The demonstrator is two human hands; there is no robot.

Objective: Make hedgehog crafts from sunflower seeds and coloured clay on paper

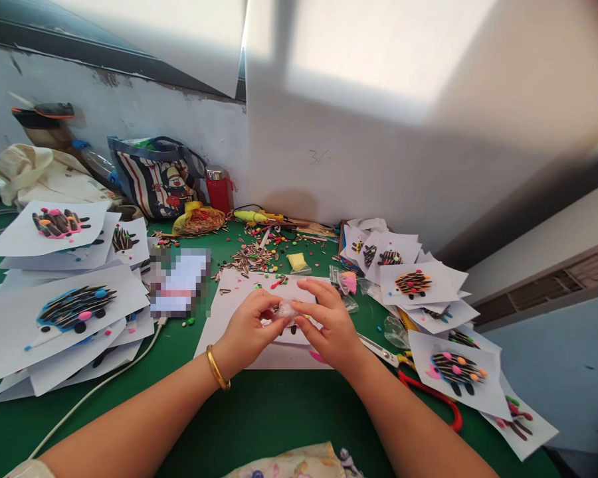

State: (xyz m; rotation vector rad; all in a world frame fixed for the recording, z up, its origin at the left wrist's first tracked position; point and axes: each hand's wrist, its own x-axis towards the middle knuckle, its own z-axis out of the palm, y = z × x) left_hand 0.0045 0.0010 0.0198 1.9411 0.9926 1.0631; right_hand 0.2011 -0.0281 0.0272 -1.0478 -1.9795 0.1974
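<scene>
Over a white sheet of paper (219,332), both my hands meet at a small crumpled clear plastic bag (286,309). My left hand (252,328) pinches it between thumb and fingers, and a gold bangle circles that wrist. My right hand (331,325) touches the bag's other side with thumb and fingertips, its upper fingers stretched out. Whether anything is inside the bag cannot be made out. Beneath the hands a partly hidden picture lies on the sheet, with small colored bits around it. Beyond the sheet are a yellow clay block (297,261) and a bagged pink clay piece (349,282).
Stacks of hedgehog pictures made with seeds stand at left (77,315) and right (456,372). Red-handled scissors (436,398) lie by the right stack. A phone (182,282) with a cable is at left. Loose sunflower seeds (252,257), a striped bag (154,179) and a red flask (219,189) sit farther back.
</scene>
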